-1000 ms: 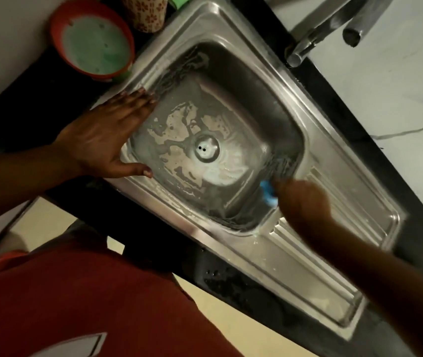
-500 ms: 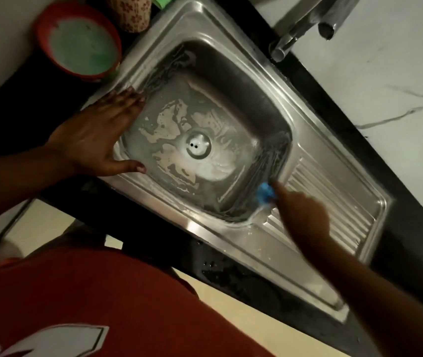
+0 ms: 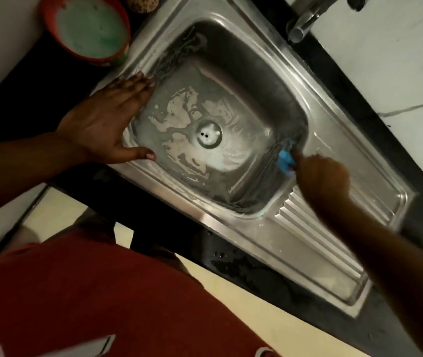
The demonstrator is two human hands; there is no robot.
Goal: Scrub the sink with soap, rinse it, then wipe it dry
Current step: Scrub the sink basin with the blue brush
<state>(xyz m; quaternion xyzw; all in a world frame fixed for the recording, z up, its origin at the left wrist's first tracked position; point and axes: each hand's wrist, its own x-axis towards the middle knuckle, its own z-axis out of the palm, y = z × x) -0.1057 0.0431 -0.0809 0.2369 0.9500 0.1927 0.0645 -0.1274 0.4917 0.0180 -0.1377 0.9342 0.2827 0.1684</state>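
From the head camera I look down into the steel sink [image 3: 256, 81], which is set in the dark bench [image 3: 256, 279]. My left hand [image 3: 102, 124] lies flat on the left rim, with the fingers [image 3: 133, 86] straight and close together and the thumb spread out along the edge. It holds nothing and only supports me.

My right hand [image 3: 321, 181] holds the blue scrubber [image 3: 285, 163] against the right wall of the basin, just at the edge where the ribbed drainboard [image 3: 316, 228] begins. This hand is blurred, so I cannot tell exactly how its fingers close on the scrubber.

I judge that I am in the scrubbing step. White soap film lies in patches on the floor around the drain [image 3: 209, 135], and the far wall looks less covered. To do it well, I think I should press the scrubber firmly and work along the wall in short overlapping strokes, then go into the rounded corners and over the rim. The bowl of green foam [image 3: 89, 27] stands near the top left corner for more soap. The tap [image 3: 305, 19] shows no running water, so I judge that rinsing comes later.
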